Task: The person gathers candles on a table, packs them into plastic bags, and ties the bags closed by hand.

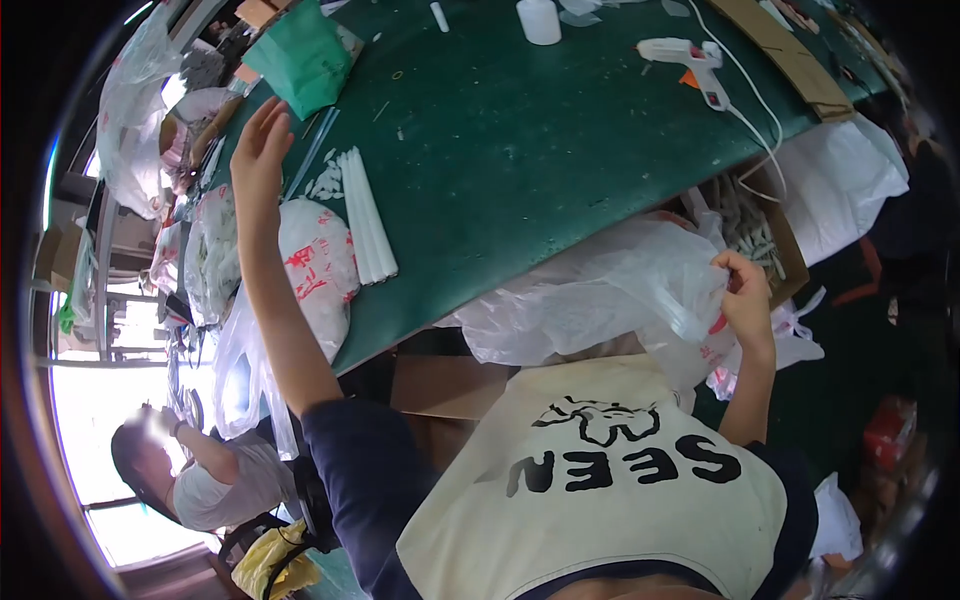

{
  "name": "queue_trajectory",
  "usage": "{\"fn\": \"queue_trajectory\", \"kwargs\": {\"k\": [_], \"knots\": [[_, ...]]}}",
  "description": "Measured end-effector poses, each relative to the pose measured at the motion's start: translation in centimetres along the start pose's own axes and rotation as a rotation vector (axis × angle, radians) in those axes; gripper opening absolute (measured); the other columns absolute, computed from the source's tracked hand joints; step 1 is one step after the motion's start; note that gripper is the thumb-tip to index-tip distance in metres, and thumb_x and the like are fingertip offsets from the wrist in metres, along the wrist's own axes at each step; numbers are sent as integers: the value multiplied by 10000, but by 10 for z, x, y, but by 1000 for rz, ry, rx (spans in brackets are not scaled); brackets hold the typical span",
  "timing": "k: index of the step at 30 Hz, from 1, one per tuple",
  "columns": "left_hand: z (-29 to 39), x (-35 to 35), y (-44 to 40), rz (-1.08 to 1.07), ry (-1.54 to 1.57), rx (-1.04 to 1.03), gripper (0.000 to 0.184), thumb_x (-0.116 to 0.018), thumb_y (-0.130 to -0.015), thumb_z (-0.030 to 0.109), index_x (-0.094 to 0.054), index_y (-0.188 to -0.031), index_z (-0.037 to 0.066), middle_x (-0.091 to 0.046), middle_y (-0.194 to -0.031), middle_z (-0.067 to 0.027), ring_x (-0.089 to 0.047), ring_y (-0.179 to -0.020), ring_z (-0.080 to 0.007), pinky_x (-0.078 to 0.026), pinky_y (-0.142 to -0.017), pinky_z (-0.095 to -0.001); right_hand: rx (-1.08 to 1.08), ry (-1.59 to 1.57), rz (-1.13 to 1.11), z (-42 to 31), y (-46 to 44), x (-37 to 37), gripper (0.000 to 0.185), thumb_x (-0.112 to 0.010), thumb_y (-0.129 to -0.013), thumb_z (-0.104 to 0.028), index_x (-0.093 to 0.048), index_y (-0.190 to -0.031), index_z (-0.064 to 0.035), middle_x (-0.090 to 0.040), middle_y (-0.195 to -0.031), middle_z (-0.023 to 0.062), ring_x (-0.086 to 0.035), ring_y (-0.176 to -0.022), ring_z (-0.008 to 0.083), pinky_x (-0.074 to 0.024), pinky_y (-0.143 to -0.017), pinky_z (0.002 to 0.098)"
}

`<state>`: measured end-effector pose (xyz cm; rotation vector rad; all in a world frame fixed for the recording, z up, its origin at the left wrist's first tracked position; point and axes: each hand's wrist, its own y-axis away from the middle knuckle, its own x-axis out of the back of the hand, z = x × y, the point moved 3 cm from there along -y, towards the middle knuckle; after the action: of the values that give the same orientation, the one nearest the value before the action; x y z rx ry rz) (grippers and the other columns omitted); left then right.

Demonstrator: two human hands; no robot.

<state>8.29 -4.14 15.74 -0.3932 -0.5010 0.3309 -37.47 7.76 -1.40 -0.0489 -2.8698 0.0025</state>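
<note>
My left hand (262,150) is raised over the left part of the green table, fingers stretched out with nothing in them. Just beyond it sits a green bag (308,60). Beside my left forearm are a bundle of white sticks (368,215), small white pieces (325,182) and a stuffed plastic bag with red print (318,255). My right hand (748,295) is closed, thumb against fingers, on the edge of a clear plastic bag (590,290) below the table's front edge. What lies inside that bag is hard to make out.
A white glue gun (690,65) with its cord lies at the table's (500,150) far right, near a white bottle (540,22). An open box of grey-white pieces (745,230) stands right of the bag. Another person (215,485) sits at the lower left.
</note>
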Motion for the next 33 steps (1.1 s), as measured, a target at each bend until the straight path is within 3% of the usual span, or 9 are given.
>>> {"fn": "queue_trajectory", "kwargs": {"k": [3,7,12,15,18,24,27,30,33], "knots": [[74,-50,89,-481,-202,-202,310,-552,-795,82,-526,-1096,15,-553,-1085,-86,-536,-969,-162,-401,-862,-293,22,-20,38,6,-1,2,104,-568,-655,49,-538,-741,-2,-464,-652,-65,-404,-604,9,-320,-527,159],[75,-119,189,-1101,-273,-446,644,-708,-626,203,-446,-1194,50,-398,-1262,-158,-347,-1197,-314,-300,-975,-417,-19,-215,52,8,-4,-2,135,-525,-650,84,-541,-760,8,-477,-681,-57,-420,-620,14,-340,-544,165],[-5,-191,255,-863,-596,-420,1074,-775,-520,366,-162,-1352,75,-305,-1313,-226,-282,-1216,-391,-254,-985,-459,44,-221,-12,14,-5,-4,166,-496,-638,101,-547,-761,2,-485,-668,-46,-416,-607,9,-333,-529,159],[-51,-210,263,-799,-522,-288,1058,-738,-577,341,-79,-1368,97,-325,-1299,-240,-362,-1167,-393,-316,-951,-441,75,-58,-90,1,1,-1,178,-487,-626,119,-521,-747,-7,-477,-702,-61,-415,-628,5,-334,-533,155],[-70,-220,249,-1099,-639,134,972,-690,-635,307,-81,-1368,116,-423,-1226,-227,-483,-1051,-378,-390,-883,-415,-38,-33,-104,0,7,4,202,-477,-583,101,-544,-749,7,-468,-590,-13,-409,-535,37,-327,-489,177],[-55,-235,233,-880,-450,243,658,-559,-735,268,-262,-1321,218,-565,-1021,-213,-559,-926,-351,-444,-773,-426,119,54,-392,2,20,10,211,-454,-573,98,-541,-740,1,-474,-632,-8,-392,-530,55,-314,-464,198],[-95,-253,237,-1052,-524,193,514,-536,-751,216,-388,-1242,199,-582,-986,-193,-566,-914,-337,-449,-760,-417,151,65,-476,5,23,13,208,-460,-586,87,-542,-752,-8,-472,-664,-12,-384,-541,62,-310,-474,194],[-109,-262,233,-1302,-590,340,384,-510,-765,176,-505,-1149,176,-591,-949,-177,-561,-914,-329,-453,-753,-399,24,11,-457,8,26,20,210,-498,-633,77,-540,-817,-17,-416,-649,-29,-355,-554,55,-301,-504,183],[-111,-260,205,-1207,-691,351,380,-510,-766,175,-507,-1146,174,-592,-949,-177,-561,-914,-329,-453,-753,-399,67,-242,-123,1,23,40,210,-530,-695,55,-529,-890,-22,-343,-627,-46,-320,-566,37,-288,-523,176]]}}
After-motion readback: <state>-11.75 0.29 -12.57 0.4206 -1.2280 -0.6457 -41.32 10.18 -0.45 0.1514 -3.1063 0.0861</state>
